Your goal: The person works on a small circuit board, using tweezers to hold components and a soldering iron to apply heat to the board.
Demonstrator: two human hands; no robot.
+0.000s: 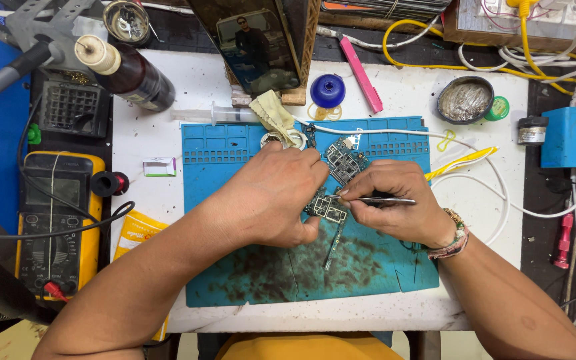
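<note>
A small green circuit board (343,162) lies on the blue repair mat (235,173) in the middle of the white bench. My left hand (271,197) rests on the mat and pins the board's near end (328,208) with its fingers. My right hand (398,207) is closed around thin metal tweezers (385,199), whose tips point left onto the board's lower part. A thin flex strip (333,243) hangs from the board toward me.
A yellow multimeter (58,220) sits at the left, a brown bottle (131,73) and syringe (218,115) behind the mat. A phone (261,47) leans upright at the back. A round tin (465,100), blue box (575,137) and white cables (501,193) fill the right.
</note>
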